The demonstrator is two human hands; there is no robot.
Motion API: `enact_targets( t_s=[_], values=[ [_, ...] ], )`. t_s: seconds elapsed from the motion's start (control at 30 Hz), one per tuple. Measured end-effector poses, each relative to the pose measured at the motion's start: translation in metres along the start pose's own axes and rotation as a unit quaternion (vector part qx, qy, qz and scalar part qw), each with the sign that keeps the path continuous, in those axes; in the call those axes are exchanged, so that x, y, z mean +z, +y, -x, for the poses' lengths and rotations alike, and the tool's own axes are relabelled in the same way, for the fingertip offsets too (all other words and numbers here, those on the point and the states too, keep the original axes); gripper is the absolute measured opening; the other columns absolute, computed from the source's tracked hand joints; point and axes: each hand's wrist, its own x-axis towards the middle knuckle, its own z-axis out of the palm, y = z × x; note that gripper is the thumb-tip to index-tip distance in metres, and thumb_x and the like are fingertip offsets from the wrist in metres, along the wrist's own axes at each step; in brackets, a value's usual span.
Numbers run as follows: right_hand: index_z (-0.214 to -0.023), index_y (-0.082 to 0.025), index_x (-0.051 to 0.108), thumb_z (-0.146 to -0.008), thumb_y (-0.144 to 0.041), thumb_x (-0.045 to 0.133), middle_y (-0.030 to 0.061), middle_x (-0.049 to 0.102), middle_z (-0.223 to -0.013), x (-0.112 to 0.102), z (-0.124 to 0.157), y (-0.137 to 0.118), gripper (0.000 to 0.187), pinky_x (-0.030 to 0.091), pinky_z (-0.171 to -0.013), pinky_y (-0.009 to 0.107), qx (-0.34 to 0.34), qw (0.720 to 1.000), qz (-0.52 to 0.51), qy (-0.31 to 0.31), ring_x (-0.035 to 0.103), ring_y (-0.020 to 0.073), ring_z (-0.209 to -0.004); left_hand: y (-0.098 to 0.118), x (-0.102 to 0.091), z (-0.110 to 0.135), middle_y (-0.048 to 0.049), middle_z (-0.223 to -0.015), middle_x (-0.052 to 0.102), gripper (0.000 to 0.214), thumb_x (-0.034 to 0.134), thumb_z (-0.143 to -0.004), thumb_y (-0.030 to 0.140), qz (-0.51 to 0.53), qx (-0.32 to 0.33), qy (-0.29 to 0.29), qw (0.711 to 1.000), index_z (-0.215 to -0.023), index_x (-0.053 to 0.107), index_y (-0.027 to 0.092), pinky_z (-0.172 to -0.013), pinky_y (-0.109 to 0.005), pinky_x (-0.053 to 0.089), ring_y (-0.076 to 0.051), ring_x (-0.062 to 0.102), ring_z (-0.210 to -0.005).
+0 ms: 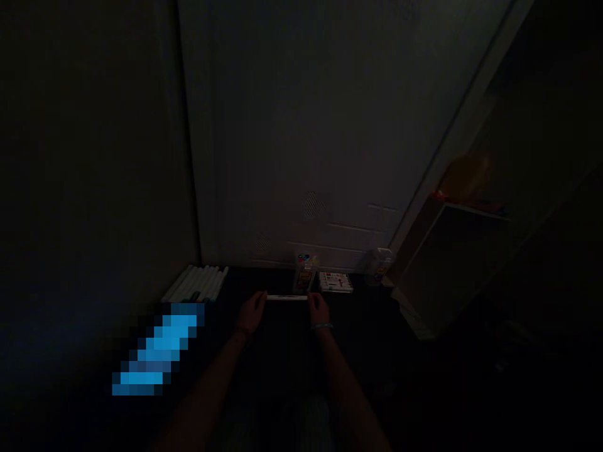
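Observation:
In the dim light, a thin white stick (287,297) is stretched level between my two hands over a dark table. The fingertips of my left hand (253,311) pinch its left end. At the other end, my right hand (319,307) grips it the same way. Just beyond the stick stands a clear container (305,273) with coloured marks near its top. A flat white pack with dark and red print (335,282) lies to the right of that container. What the stick is made of cannot be made out.
Several white tubes (196,284) lie side by side at the left. Nearer me is a blurred-out bright blue patch (157,348). A clear bottle-like container (379,266) stands at the back right, before a tall cabinet (443,270). A pale wall (301,138) rises behind the table.

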Motion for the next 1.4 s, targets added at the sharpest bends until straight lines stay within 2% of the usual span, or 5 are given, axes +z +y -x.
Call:
enact_targets(
  t_s=[0.33,0.8,1.03,1.2,1.4],
  values=[
    [-0.082,-0.019,0.059,-0.079,-0.042,0.040,-0.0002,0.061,-0.073,-0.0021,0.0018,-0.0061,0.029,0.040,-0.062,0.022,0.001,1.000,0.004,-0.007,0.054,0.0132,-0.068,0.0017,0.0002,0.0010,-0.0024,-0.086,0.065,0.044,0.034,-0.077,0.052,0.012,-0.010,0.025,1.000,-0.092,0.059,0.019,-0.071,-0.025,0.043,-0.018,0.059,-0.080],
    [-0.085,-0.019,0.058,-0.078,-0.038,0.043,0.0005,0.062,-0.078,-0.0004,0.0003,-0.0015,0.025,0.042,-0.066,0.023,0.000,0.999,-0.036,-0.003,0.056,0.0139,-0.073,-0.0024,0.0012,0.0019,0.0002,-0.081,0.063,0.039,0.033,-0.079,0.048,0.025,0.027,0.008,0.999,-0.095,0.056,0.021,-0.070,-0.024,0.043,-0.015,0.057,-0.075],
    [-0.082,-0.019,0.059,-0.079,-0.041,0.042,0.0004,0.062,-0.075,-0.0023,0.0023,-0.0051,0.028,0.041,-0.063,0.022,0.005,1.000,-0.019,-0.007,0.055,0.0134,-0.069,-0.0022,0.0021,0.0017,-0.0021,-0.090,0.063,0.041,0.033,-0.078,0.050,0.009,-0.006,0.015,1.000,-0.093,0.057,0.020,-0.075,-0.025,0.042,-0.017,0.057,-0.083],
    [-0.086,-0.019,0.059,-0.077,-0.040,0.044,0.0010,0.062,-0.080,-0.0027,0.0019,-0.0066,0.027,0.042,-0.067,0.022,-0.004,0.999,-0.045,-0.013,0.056,0.0141,-0.074,0.0012,-0.0002,0.0030,-0.0015,-0.093,0.062,0.039,0.033,-0.079,0.048,0.026,0.015,0.005,1.000,-0.096,0.056,0.021,-0.078,-0.026,0.041,-0.017,0.056,-0.086],
    [-0.087,-0.020,0.059,-0.076,-0.040,0.045,0.0008,0.063,-0.080,-0.0009,0.0021,-0.0053,0.027,0.042,-0.067,0.023,0.000,0.998,-0.065,-0.011,0.056,0.0147,-0.075,0.0016,-0.0015,0.0040,0.0006,-0.075,0.061,0.039,0.032,-0.079,0.047,0.031,0.021,-0.003,0.999,-0.096,0.056,0.021,-0.065,-0.023,0.042,-0.014,0.055,-0.069]
  ],
)
